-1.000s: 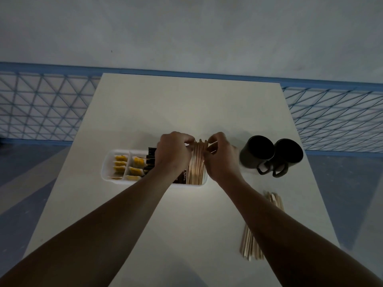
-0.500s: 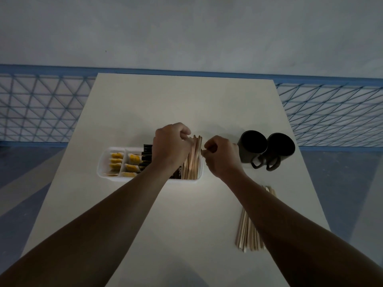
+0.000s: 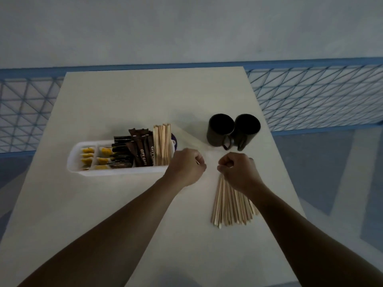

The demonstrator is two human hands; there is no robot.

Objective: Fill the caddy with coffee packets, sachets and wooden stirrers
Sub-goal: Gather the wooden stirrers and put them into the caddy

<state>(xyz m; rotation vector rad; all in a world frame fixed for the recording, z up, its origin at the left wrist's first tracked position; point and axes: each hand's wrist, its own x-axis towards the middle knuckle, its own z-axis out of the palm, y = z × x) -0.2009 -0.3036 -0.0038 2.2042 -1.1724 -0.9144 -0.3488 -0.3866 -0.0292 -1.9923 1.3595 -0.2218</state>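
Observation:
The white caddy (image 3: 116,172) lies left of centre on the table. It holds yellow sachets (image 3: 87,156) at its left, brown coffee packets (image 3: 143,151) in the middle and upright wooden stirrers (image 3: 162,143) at its right end. A fanned pile of loose wooden stirrers (image 3: 230,206) lies on the table to the right. My right hand (image 3: 238,171) is curled over the far end of that pile and seems to pinch it. Just off the caddy's right end, my left hand (image 3: 186,167) has curled fingers, and only a thin pale sliver shows at them.
Two dark mugs (image 3: 220,133) (image 3: 247,132) stand side by side behind my right hand, handles towards me. The pale table (image 3: 145,96) ends near a blue lattice railing (image 3: 310,96) at the back and sides.
Both hands have left the stirrers standing in the caddy. The right hand moved right and towards me onto the loose pile; the left hand drew back to the caddy's right end.

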